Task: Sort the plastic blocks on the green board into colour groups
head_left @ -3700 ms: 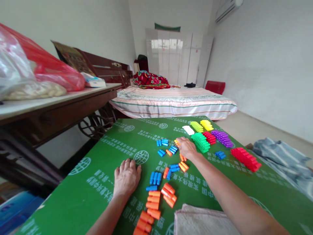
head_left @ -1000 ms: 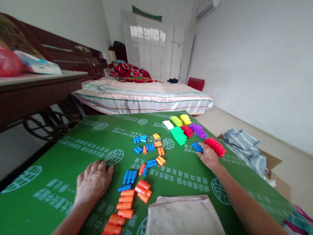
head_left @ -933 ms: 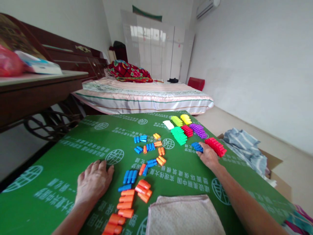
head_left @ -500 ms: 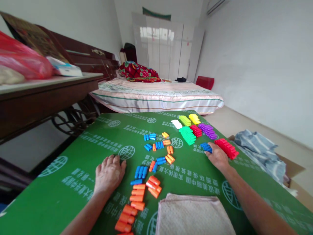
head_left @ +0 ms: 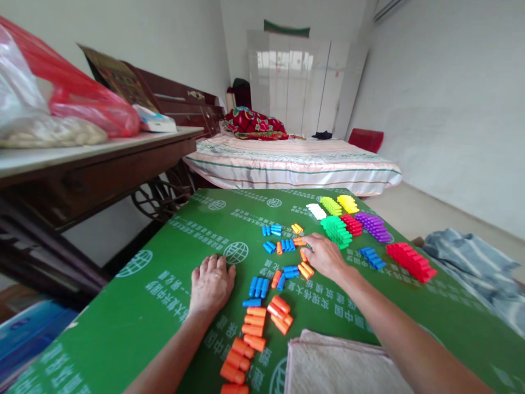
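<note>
Back from the sorted blue row [head_left: 372,257] to the loose mix: right hand [head_left: 326,257], fingers curled over an orange piece [head_left: 299,241]; whether pinched, cannot tell. Beyond the fingertips, more scattered blue pieces [head_left: 273,230]; further right, finished rows in green [head_left: 336,231] and red [head_left: 410,262]. Left hand [head_left: 211,282] flat, fingers spread on the green board [head_left: 164,306]. Plenty of blue and orange pieces [head_left: 255,328] left unsorted.

The right hand [head_left: 326,256] lies palm down among scattered small orange pieces [head_left: 304,269] and blue pieces [head_left: 291,271] on the green board [head_left: 172,306], fingertips touching an orange one. The left hand [head_left: 212,283] rests flat on the board, just beside a short row of blue pieces [head_left: 258,286]
</note>
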A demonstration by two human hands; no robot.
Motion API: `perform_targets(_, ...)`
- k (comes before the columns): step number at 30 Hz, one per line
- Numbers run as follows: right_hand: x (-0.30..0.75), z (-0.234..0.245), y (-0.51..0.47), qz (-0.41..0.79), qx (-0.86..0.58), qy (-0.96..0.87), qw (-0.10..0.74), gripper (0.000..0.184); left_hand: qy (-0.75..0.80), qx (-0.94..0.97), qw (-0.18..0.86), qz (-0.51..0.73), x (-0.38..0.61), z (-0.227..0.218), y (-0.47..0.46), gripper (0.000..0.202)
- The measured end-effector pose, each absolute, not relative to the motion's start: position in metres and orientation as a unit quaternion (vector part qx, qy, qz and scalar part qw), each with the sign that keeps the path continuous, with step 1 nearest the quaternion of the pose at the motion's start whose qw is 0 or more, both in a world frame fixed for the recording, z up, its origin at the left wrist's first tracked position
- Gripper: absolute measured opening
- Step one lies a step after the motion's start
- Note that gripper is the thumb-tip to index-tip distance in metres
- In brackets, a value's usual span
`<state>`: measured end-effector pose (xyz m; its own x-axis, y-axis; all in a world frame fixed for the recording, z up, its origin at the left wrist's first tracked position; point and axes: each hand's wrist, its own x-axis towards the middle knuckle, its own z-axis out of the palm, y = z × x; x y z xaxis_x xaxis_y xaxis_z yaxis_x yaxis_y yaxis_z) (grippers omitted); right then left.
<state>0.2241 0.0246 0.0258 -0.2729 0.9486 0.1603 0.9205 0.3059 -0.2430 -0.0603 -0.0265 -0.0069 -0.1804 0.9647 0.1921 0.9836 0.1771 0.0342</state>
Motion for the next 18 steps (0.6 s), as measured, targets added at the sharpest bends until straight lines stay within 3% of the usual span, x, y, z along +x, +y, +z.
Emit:
perform_targets(12, 0.133, 0.017, 0.116, 0.074, -0.555, -0.827, 0.052, 0.042, -0.763, -0.636, 0.087, -0.079, -0.062, -0.015, -0.029, 0.045)
perform_targets(18, 0.131, 0.008, 0.119, 0.076, -0.569, -0.818, 0.036, 0.034, -0.765, -0.634, 0.088, -0.076, -0.062, -0.015, -0.029, 0.044)
